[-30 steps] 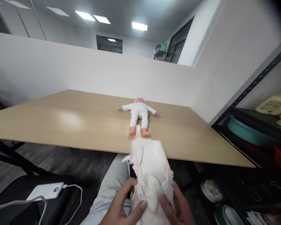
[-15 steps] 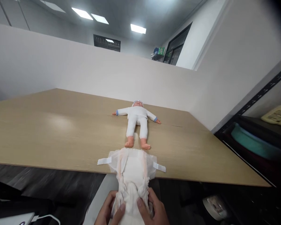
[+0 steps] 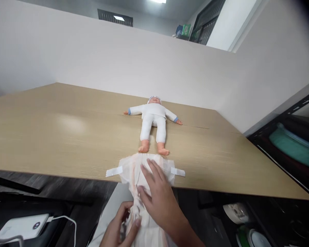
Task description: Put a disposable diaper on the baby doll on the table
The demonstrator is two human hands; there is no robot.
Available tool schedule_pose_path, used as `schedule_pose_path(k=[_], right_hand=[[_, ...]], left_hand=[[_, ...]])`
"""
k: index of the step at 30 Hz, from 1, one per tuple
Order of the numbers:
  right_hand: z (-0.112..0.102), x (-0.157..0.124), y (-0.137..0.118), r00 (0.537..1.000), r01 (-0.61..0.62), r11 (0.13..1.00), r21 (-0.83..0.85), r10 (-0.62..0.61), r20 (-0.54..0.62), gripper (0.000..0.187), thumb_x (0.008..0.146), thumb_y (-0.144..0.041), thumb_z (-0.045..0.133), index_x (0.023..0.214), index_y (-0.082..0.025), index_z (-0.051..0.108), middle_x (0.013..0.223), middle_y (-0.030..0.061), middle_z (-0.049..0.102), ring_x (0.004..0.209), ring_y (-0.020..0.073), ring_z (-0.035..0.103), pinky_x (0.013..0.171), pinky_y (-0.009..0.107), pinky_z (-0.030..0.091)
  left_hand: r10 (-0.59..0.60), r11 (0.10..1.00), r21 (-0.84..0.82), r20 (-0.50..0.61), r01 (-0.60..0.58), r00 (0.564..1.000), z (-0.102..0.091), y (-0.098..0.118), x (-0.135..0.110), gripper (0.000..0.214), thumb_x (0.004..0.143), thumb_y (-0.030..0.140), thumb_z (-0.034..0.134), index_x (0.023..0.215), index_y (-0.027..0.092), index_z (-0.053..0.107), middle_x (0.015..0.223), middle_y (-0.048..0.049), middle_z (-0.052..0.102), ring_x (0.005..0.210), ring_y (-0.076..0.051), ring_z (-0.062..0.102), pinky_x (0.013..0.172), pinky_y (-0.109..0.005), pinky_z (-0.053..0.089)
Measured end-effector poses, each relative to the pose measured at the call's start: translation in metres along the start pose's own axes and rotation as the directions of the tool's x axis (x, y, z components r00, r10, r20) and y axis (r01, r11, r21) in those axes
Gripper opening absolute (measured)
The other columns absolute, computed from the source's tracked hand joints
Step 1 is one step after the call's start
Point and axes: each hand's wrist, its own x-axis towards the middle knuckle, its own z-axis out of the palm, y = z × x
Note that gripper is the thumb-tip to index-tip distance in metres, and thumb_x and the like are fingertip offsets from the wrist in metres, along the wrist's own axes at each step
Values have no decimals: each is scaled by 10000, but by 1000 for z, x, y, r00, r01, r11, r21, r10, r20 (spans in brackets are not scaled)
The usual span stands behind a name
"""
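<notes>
An unfolded white diaper [image 3: 128,171] lies partly on the table's near edge and hangs down toward me, its two side tabs spread left and right. My left hand [image 3: 122,226] pinches the diaper's left edge below the table edge, thumb on top. Flat across the diaper's inner face rests my right hand [image 3: 158,192], fingers stretched out toward the far end. Just beyond the diaper, a baby doll [image 3: 153,118] in white clothes with blue cuffs lies on its back, arms out and bare feet toward me.
The wooden table [image 3: 67,147] meets a white partition [image 3: 118,65] at the back. A black shelf rack [image 3: 280,116] with a teal item stands on the right. At lower left, a white power bank [image 3: 23,226] with a cable lies on a black surface.
My right hand has let go of the diaper's right edge and moved up onto its inner face. The left hand keeps its grip. The view has tilted downward.
</notes>
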Motion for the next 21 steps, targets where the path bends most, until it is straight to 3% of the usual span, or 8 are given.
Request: schedule_pose_path(k=[2,6,9,12,17,19,21], right_hand=[[2,13,4,998,-1,1000,-17,2,63,642,977,-260,589,1601,-229,445,1715,106,329,1602,299,260,1293,546,325],[7,21,17,996,10,999,-46,-7,83,734,938,-337,659,1627,-295,408,1724,83,318,1613,298,236,1316,564,244],[8,21,26,996,37,998,-42,-33,83,716,983,-461,621,1641,-326,374,1727,55,316,1614,279,239,1322,548,224],[8,22,33,995,48,998,-40,-44,92,700,1020,-596,530,1644,-323,367,1724,52,324,1608,277,257,1324,546,213],[9,23,37,993,54,998,-30,-50,107,714,1026,-658,475,1643,-312,372,1727,57,319,1611,270,246,1327,537,193],[9,23,37,993,52,999,-18,-50,103,722,1021,-663,482,1644,-316,368,1725,58,322,1608,271,252,1325,536,201],[8,23,37,994,56,998,-7,-55,98,720,1020,-659,487,1645,-323,365,1721,55,333,1606,270,258,1325,532,206]], left_hand=[[124,960,243,84,-141,989,-21,7,6,280,1022,498,563,1172,281,656,994,-30,741,928,-232,684,860,-294,527],[397,684,559,252,-468,883,-68,34,36,175,1058,341,524,1076,274,684,958,-24,727,888,-217,663,826,-312,495],[530,489,677,271,-551,804,-87,59,80,176,1064,299,504,1146,229,643,1058,-62,716,985,-244,649,893,-364,488],[608,296,760,318,-579,728,-89,74,140,267,1063,262,485,1292,180,595,1261,-129,674,1165,-292,602,1007,-434,471],[519,3,762,552,-648,652,-70,79,233,677,899,91,596,1547,237,469,1624,-148,449,1426,-368,460,1110,-499,420],[434,-119,669,699,-733,568,-61,83,257,880,797,27,631,1606,282,397,1693,-117,368,1485,-377,403,1143,-505,391],[330,-206,526,831,-825,448,-52,90,274,1033,716,-15,644,1640,320,328,1734,-78,304,1521,-359,365,1188,-489,349]])
